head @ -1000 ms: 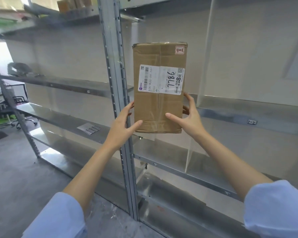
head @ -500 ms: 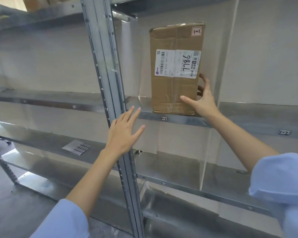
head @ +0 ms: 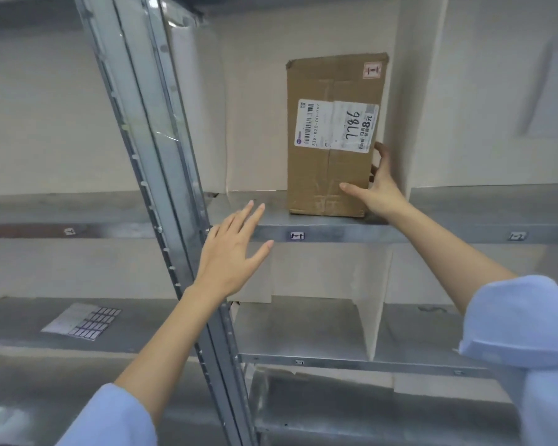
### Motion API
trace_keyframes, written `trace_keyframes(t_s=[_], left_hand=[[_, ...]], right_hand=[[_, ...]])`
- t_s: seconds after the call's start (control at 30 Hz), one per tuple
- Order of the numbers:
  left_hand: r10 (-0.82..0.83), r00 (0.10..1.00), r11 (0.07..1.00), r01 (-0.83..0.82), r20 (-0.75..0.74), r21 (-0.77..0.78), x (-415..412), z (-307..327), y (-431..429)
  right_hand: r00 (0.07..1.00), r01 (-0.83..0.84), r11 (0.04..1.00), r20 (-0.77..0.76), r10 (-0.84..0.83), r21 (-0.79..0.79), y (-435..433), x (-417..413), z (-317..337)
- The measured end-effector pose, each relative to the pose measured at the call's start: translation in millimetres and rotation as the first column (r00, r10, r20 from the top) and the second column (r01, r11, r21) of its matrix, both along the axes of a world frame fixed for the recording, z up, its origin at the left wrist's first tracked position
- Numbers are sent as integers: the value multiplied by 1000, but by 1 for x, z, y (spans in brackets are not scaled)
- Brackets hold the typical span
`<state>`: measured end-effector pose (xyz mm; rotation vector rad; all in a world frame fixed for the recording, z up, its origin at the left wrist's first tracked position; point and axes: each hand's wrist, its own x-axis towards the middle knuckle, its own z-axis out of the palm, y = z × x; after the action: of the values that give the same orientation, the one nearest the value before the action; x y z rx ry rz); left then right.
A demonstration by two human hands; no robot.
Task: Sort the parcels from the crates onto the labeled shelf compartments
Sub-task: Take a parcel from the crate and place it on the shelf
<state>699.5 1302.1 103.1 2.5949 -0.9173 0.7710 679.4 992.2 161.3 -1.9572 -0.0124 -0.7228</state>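
Note:
A brown cardboard parcel with a white shipping label marked 7786 stands upright on the metal shelf, in the compartment tagged 1-1. It sits at the right side of that compartment, close to a white divider. My right hand grips the parcel's lower right edge, thumb on the front face, fingers behind. My left hand hovers open below the shelf's front edge, fingers spread, touching nothing.
A tilted metal upright runs in front of my left forearm. Another tag, 1-2, marks the compartment to the right. A sheet of label stickers lies on the lower left shelf. More white dividers split the lower shelf.
The parcel went from held in both hands in the air to standing on the shelf, pushed further back and right. My left hand has let go and dropped away.

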Motion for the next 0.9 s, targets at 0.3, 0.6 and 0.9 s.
trace_keyframes(t_s=[0.3,0.6,0.9], left_hand=[[-34,999,999,34,11,17,7,-4,-5],[-50,999,998,51,-10,26,1,-6,-7],[-136,991,991,136,-1,-3,-27,7,-61]], right_hand=[[994,105,994,-36,-106,-43,3,-2,-5],[968,231,968,-72,-238,-97,15,-19,-16],[925,275,809,-88,-371,-520,27,-101,-10]])
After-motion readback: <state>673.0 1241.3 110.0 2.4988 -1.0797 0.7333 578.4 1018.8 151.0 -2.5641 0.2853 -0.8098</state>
